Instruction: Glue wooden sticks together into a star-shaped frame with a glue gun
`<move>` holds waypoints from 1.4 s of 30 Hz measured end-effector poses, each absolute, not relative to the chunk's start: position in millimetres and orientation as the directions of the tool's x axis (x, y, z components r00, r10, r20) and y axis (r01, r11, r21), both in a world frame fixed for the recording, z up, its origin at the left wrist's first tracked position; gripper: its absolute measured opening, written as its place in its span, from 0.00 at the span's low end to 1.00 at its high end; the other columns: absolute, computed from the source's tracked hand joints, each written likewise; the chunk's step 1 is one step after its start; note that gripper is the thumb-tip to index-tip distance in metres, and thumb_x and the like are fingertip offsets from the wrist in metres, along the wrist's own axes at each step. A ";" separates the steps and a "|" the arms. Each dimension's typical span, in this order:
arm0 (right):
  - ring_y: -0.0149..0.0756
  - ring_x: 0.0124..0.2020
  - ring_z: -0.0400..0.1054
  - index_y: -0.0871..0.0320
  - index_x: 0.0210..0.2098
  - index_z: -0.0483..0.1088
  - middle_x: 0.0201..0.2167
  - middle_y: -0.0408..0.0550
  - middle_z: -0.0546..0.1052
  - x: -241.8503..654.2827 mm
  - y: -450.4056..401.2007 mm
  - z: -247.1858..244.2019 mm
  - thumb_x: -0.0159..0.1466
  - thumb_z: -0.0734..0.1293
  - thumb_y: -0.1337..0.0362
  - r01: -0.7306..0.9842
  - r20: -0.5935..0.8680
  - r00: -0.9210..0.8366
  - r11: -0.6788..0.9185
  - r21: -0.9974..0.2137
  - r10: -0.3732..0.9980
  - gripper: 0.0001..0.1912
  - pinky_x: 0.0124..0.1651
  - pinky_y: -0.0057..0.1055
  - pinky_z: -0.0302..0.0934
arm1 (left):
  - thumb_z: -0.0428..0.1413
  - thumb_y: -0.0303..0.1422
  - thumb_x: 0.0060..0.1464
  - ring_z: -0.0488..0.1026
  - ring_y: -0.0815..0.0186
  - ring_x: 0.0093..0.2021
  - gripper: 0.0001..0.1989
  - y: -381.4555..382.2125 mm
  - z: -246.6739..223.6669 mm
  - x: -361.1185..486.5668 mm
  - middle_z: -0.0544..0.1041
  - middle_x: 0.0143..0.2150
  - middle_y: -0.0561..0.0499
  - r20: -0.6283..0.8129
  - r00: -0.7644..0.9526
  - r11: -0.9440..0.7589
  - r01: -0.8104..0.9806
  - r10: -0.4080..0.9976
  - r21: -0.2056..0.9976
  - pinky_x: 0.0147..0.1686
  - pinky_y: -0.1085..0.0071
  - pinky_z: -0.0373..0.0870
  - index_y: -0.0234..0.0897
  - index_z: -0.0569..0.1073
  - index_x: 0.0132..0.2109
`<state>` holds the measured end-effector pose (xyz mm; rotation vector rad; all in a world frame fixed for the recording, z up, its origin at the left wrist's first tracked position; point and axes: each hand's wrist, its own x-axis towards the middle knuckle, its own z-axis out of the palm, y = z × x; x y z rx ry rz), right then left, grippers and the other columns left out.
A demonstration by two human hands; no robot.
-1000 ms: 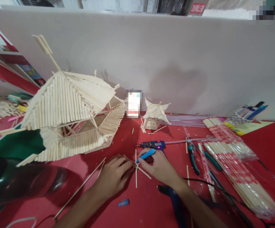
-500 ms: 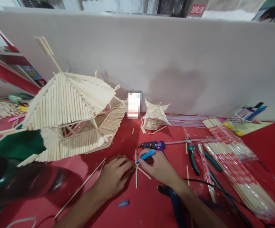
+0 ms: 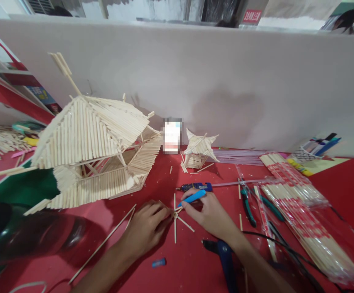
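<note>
Short wooden sticks (image 3: 175, 232) fan out like spokes from a small hub on the red table. My right hand (image 3: 203, 209) grips a light-blue pen (image 3: 195, 197), its tip just above the sticks right of the hub. Left of the hub, my left hand (image 3: 150, 221) has its fingers pressed together at the ends of the sticks; what lies between the fingertips is hidden. A blue pen cap (image 3: 159, 262) rests nearer to me. Behind my right hand lies a blue glue gun (image 3: 201, 186).
A large stick pavilion (image 3: 82, 138) stands at the left beside a dark bottle (image 3: 42, 232); a small one (image 3: 199, 148) stands behind. At the right are green-handled pliers (image 3: 248, 207), bagged sticks (image 3: 305, 228) and cables. A dark blue tool (image 3: 225, 260) lies near my right forearm.
My right hand has moved slightly right with the pen, and the pen tip has drawn away from the hub. My left hand has stayed nearly still.
</note>
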<state>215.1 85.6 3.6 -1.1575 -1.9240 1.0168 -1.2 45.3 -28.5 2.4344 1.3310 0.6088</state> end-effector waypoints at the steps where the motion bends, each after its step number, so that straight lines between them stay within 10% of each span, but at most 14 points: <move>1: 0.34 0.33 0.74 0.56 0.33 0.74 0.31 0.44 0.79 217.3 86.2 6.1 0.65 0.64 0.66 0.382 0.144 -0.380 0.297 -0.875 0.914 0.06 0.39 0.28 0.66 | 0.50 0.32 0.67 0.73 0.59 0.43 0.09 45.5 -26.2 -1.9 0.78 0.42 0.48 0.218 0.471 -0.516 0.724 0.855 0.458 0.42 0.65 0.68 0.40 0.74 0.47; 16: 0.37 0.36 0.74 0.55 0.37 0.76 0.35 0.45 0.80 233.8 86.3 29.3 0.64 0.66 0.62 0.390 0.114 -0.329 0.244 -0.888 0.938 0.07 0.35 0.29 0.66 | 0.55 0.23 0.54 0.78 0.53 0.35 0.11 -1.7 20.5 -1.9 0.81 0.40 0.47 -0.295 0.633 -0.577 0.774 0.716 0.261 0.33 0.63 0.68 0.40 0.75 0.44; 27: 0.35 0.35 0.73 0.54 0.38 0.77 0.36 0.44 0.79 229.9 68.4 44.1 0.65 0.67 0.59 0.276 0.106 -0.410 0.234 -0.932 0.906 0.08 0.39 0.31 0.69 | 0.51 0.31 0.64 0.77 0.61 0.34 0.04 22.1 42.3 -23.5 0.78 0.35 0.51 -0.070 0.567 -0.488 0.760 0.821 0.430 0.31 0.71 0.65 0.40 0.71 0.41; 35: 0.40 0.40 0.76 0.56 0.38 0.73 0.39 0.47 0.79 191.6 22.5 12.9 0.54 0.76 0.47 -0.486 -0.036 -0.115 -0.088 -0.870 0.993 0.21 0.42 0.37 0.72 | 0.51 0.40 0.65 0.76 0.61 0.41 0.12 21.2 36.1 -15.8 0.81 0.43 0.49 0.167 0.361 -0.370 0.620 0.918 0.692 0.40 0.69 0.69 0.39 0.77 0.45; 42: 0.42 0.41 0.77 0.57 0.34 0.72 0.35 0.48 0.82 163.9 -1.8 -19.2 0.48 0.81 0.50 -0.715 -0.120 -0.024 -0.101 -0.692 0.992 0.23 0.47 0.39 0.71 | 0.51 0.40 0.63 0.77 0.61 0.41 0.13 4.1 22.4 -7.7 0.82 0.42 0.49 0.220 0.332 -0.379 0.555 0.917 0.740 0.42 0.69 0.70 0.39 0.77 0.44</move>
